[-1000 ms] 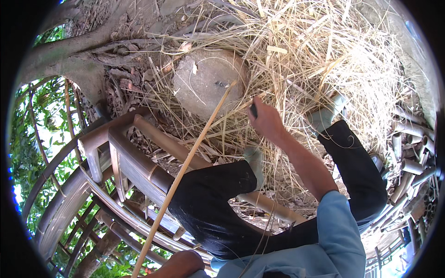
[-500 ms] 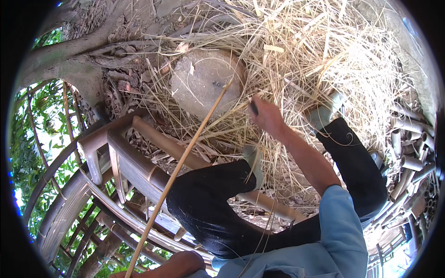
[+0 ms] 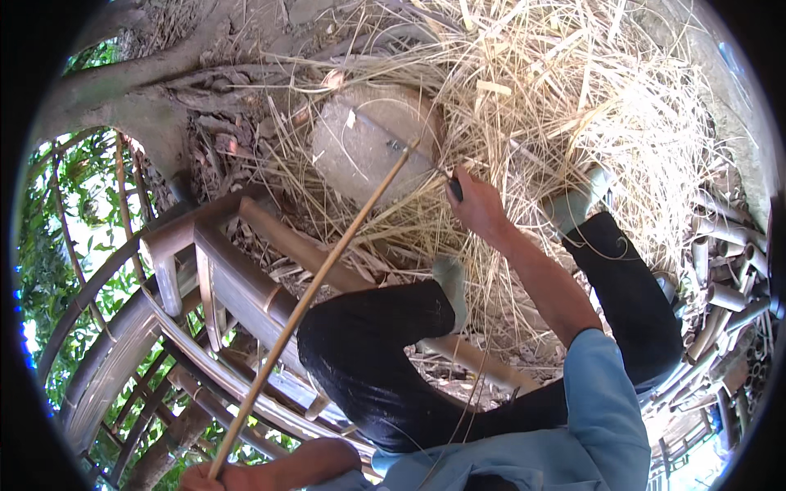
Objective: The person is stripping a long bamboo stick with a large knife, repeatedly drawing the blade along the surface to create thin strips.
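Note:
My right hand (image 3: 476, 206) grips a dark-handled knife (image 3: 449, 185) whose thin blade lies across the flat top of a round wooden block (image 3: 368, 141). The blade meets the far tip of a long thin bamboo strip (image 3: 319, 286). My left hand (image 3: 214, 475) at the lower edge holds the near end of that strip. The strip runs diagonally up over my left knee in black trousers (image 3: 368, 352). My right sleeve is light blue.
A thick heap of pale bamboo shavings (image 3: 589, 106) covers the ground around the block. A dark bamboo chair frame (image 3: 213, 270) stands at left, a tree trunk (image 3: 139, 90) behind it. Cut bamboo tubes (image 3: 720, 270) are stacked at right.
The view has shifted slightly; my right hand and the knife stay at the block, and the strip's tip has stayed against the blade.

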Demonstrator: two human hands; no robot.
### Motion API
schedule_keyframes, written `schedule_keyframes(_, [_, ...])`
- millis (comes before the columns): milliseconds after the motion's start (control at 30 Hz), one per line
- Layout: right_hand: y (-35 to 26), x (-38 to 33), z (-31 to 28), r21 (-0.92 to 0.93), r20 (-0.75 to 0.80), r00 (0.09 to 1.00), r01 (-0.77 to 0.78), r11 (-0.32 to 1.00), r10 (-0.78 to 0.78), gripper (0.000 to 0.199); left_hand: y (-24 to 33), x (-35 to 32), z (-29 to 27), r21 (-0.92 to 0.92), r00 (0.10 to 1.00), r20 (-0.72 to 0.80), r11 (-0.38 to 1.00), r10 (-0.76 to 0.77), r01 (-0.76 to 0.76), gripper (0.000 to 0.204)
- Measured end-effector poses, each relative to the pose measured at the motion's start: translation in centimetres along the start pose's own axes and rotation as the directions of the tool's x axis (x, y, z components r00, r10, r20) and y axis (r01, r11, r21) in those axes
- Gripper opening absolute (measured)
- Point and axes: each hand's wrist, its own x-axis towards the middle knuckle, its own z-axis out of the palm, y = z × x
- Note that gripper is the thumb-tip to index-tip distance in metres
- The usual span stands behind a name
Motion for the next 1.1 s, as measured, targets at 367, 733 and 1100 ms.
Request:
schedule_keyframes(367, [-10.2, -1.6, -6.8, 0.846, -0.028, 0.929, -0.176, 0.504, 0.37, 0.036, 1.6, 3.4, -11.3, -0.301, 0.826, -0.314, 0.874, -0.468, 0.381, 0.039])
schedule_keyframes(733, [-17.7, -5.9, -18.9, 0.839, -0.424, 0.872, 0.278, 0.467, 0.243, 0.022, 9.7, -8.6, -20.8, -0.115, 0.459, -0.567, 0.617, -0.684, 0.778, 0.039])
schedule_keyframes(1100, [-23.1, -11.2, -19.4, 0.767, -0.499, 0.863, 0.396, 0.506, 0.082, 0.019, 9.4, -13.1, -22.6, -0.25, 0.412, -0.397, 0.528, -0.82, 0.811, 0.018])
